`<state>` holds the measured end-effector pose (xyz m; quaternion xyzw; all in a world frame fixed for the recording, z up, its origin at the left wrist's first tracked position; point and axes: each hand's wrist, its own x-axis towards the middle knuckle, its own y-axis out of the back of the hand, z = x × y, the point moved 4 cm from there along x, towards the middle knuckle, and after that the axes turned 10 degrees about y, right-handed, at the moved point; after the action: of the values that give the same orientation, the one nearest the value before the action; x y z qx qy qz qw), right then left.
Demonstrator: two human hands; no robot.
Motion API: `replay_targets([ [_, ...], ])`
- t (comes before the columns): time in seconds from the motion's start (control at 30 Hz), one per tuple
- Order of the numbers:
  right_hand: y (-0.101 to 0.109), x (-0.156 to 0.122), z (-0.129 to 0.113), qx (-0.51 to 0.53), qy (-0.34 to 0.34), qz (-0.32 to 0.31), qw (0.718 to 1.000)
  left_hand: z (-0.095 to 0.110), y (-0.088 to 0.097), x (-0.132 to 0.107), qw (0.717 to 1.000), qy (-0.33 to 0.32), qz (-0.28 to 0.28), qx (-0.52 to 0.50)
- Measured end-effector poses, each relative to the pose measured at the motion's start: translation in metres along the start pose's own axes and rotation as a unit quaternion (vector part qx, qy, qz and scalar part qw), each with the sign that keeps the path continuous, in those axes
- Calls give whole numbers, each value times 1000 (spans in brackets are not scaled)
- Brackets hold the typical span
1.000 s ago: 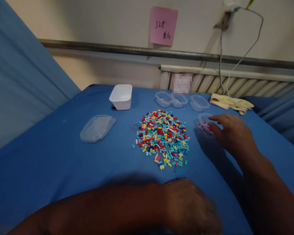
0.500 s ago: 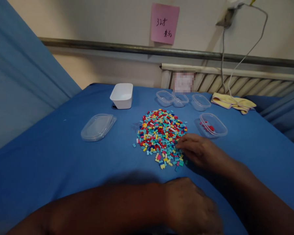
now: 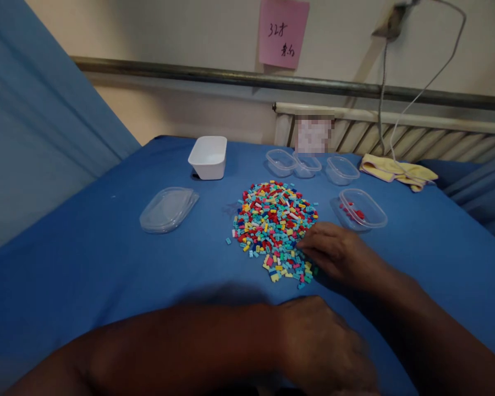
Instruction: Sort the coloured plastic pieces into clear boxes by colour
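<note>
A heap of small coloured toy bricks [image 3: 272, 220] lies on the blue cloth, with looser bricks spread along its near edge. My right hand [image 3: 340, 250] reaches to the heap's right side. Its fingers are pressed together, their tips down among the bricks, and whatever they pinch is hidden. Low in the view, nearer my body, my left hand [image 3: 325, 346] is turned away and blurred. I cannot see its fingers or anything in them. Just beyond my right hand stands a clear plastic tub [image 3: 373, 217] with several red bricks [image 3: 357, 213] inside.
Three clear tubs [image 3: 281, 163] stand along the back, beside a folded yellow cloth [image 3: 396, 169]. A white bin [image 3: 208, 159] stands back left, with stacked clear lids [image 3: 167, 210] in front of it. Behind the blue-covered surface [image 3: 107, 247] are a radiator [image 3: 355, 135] and a wall pipe [image 3: 190, 73].
The view has shifted slightly, so everything on the surface appears a little higher and further right. My right hand stays at the heap's right edge, and my left hand has barely moved.
</note>
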<state>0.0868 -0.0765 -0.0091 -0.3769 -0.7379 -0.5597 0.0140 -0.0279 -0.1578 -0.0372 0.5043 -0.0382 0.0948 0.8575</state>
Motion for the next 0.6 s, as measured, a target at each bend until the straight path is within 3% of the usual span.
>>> replay_targets([
  [0.2, -13, 10, -17, 56, 0, -78, 995, 5, 4, 3, 1000, 1, -14, 3],
  [0.47, -19, 12, -14, 30, -18, -68, 997, 5, 8, 11, 999, 17, -23, -32],
  [0.6, -20, 14, -14, 24, -14, -90, 996, 3, 3, 12, 999, 19, 1, -26],
])
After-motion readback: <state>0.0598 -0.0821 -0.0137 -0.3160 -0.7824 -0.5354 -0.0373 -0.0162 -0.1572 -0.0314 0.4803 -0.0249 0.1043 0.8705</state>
